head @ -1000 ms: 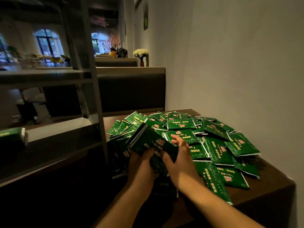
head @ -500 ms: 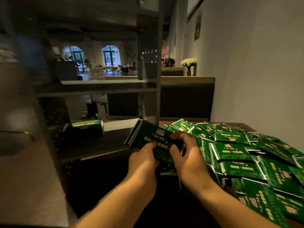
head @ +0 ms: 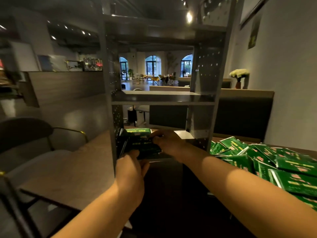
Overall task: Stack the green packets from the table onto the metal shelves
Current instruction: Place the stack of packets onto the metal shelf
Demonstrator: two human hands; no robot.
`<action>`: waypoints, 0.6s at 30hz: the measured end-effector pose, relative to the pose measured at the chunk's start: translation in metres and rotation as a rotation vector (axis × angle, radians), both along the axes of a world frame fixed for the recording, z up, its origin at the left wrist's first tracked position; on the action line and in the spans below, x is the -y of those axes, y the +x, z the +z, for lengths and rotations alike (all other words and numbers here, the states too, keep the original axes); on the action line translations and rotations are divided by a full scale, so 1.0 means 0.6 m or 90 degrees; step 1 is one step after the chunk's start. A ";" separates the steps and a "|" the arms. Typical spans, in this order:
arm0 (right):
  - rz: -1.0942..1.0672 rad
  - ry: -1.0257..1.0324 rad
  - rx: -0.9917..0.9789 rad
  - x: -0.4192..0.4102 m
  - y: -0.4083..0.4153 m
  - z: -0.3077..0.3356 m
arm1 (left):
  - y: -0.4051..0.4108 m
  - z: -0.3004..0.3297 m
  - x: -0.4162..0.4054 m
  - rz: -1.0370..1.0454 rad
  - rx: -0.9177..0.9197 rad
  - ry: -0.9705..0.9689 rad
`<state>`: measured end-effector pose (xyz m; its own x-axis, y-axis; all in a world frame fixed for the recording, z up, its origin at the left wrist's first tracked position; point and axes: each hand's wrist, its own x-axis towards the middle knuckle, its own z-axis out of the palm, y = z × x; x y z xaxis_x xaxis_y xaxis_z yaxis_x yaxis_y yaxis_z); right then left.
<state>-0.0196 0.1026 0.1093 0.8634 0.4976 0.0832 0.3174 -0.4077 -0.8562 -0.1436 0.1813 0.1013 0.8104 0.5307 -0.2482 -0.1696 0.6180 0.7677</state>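
A stack of green packets (head: 143,148) lies between my hands on the lower shelf board of the grey metal shelf unit (head: 163,98). My left hand (head: 131,170) grips the stack's near edge. My right hand (head: 169,141) holds its far right side. Behind the stack, another green packet pile (head: 138,131) rests on the same shelf. A big loose heap of green packets (head: 267,162) covers the table at the right, against the wall.
The shelf's perforated uprights (head: 204,107) frame both sides of my hands. A dark chair (head: 25,133) stands at the left beside a wooden tabletop (head: 72,170). A dark partition with a vase of white flowers (head: 239,75) sits behind the heap.
My view swung left from the heap to the shelf. Both hands carried the stack of packets leftward and forward, from in front of the shelf onto the lower shelf board.
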 end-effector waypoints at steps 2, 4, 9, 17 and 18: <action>0.032 -0.040 0.018 -0.021 0.006 0.002 | -0.007 -0.002 -0.011 -0.031 0.000 0.030; 0.042 -0.086 0.058 -0.036 0.009 -0.002 | -0.005 -0.003 -0.019 -0.035 -0.014 0.044; 0.044 -0.187 0.165 -0.059 0.019 -0.009 | 0.002 -0.008 -0.037 -0.053 -0.033 0.077; -0.003 -0.113 0.364 -0.029 -0.002 -0.023 | 0.017 -0.020 -0.016 -0.017 -0.037 0.172; 0.009 -0.103 0.379 -0.018 -0.013 -0.023 | 0.023 -0.024 -0.014 0.007 -0.035 0.217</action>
<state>-0.0276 0.1135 0.0956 0.6851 0.5550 0.4718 0.7283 -0.5103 -0.4573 -0.1298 0.1900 0.0871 0.7948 0.5989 -0.0982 -0.1278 0.3233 0.9376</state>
